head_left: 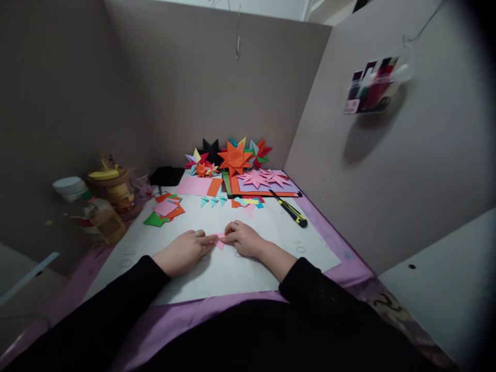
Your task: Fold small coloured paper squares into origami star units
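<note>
A small folded piece of pink paper (219, 244) lies between my hands on the white sheet, with one corner pointing toward me. My left hand (188, 251) comes in from the left, its fingers closed together and the fingertips on the paper's left edge. On the other side, my right hand (247, 239) has its fingers bent and pinches the right edge. The fingertips cover part of the paper, so its exact folds are hard to make out. Beyond my hands stand several small folded light-blue paper pieces (214, 202) in a row.
A yellow-black utility knife (292, 211) lies at the right. Coloured paper squares (166, 208) are piled at the left, paper scraps (248, 202) beyond my right hand. Folded paper stars (235, 158) stand at the back. A bottle (103, 217) and pot (116, 188) are left; grey panels enclose the table.
</note>
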Motion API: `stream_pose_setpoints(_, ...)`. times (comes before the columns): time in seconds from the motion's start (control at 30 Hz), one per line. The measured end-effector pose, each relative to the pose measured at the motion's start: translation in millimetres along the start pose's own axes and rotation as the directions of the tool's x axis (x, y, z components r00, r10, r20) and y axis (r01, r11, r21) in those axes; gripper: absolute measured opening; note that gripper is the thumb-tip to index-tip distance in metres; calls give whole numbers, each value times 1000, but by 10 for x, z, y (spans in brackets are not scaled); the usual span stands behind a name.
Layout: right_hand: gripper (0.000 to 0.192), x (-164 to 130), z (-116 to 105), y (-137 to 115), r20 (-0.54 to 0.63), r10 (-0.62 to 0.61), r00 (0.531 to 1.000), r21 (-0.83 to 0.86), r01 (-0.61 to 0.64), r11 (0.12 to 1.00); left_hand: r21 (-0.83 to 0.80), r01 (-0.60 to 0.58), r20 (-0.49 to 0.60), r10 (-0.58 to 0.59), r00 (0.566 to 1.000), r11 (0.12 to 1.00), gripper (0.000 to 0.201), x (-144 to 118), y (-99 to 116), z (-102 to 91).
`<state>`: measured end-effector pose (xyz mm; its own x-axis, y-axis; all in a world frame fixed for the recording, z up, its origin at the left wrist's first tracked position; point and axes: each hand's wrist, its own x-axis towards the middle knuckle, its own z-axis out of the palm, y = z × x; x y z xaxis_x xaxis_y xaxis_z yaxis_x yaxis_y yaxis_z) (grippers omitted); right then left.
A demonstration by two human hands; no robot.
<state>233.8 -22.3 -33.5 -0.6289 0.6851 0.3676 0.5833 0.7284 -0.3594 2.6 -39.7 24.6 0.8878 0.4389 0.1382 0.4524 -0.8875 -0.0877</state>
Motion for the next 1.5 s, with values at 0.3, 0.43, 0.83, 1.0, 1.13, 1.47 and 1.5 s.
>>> stream_pose_setpoints(0.3, 40, 6, -25, -93, 22, -26, 999, -50, 28, 998, 14, -60, 8, 60, 998, 998, 28, 9, -80, 23)
stream_pose_setpoints(0.43, 34, 46, -4, -156, 65, -67, 996, -101, 73, 992, -49, 19, -69, -22, 997, 999, 22, 8, -157, 53)
stream_pose_setpoints(0.83, 24, 68, -40, -233, 107, -222, 969, -198, 240, 950, -218, -11, -159, -24, 987, 976, 21, 12, -315, 215)
stream_pose_setpoints(1.0, 24, 45, -34, -284, 139, -307, 941, -168, 328, 930, -286, -40, -130, 3, 991, 957, 23, 5, -335, 183)
stream_pose_setpoints(1.13, 21, 20, -20, -283, 115, -331, 937, -137, 345, 929, -448, 29, -116, -90, 989, 893, 24, 22, -345, 203)
stream_pose_setpoints(1.47, 22, 4, -25, -290, 120, -335, 934, -96, 347, 933, -465, 270, 23, -293, 956, 843, 21, 102, -322, 311)
stream_pose_setpoints(1.5, 21, 5, -29, -290, 118, -336, 934, -86, 347, 934, -462, 275, 26, -297, 955, 843, 21, 108, -323, 318)
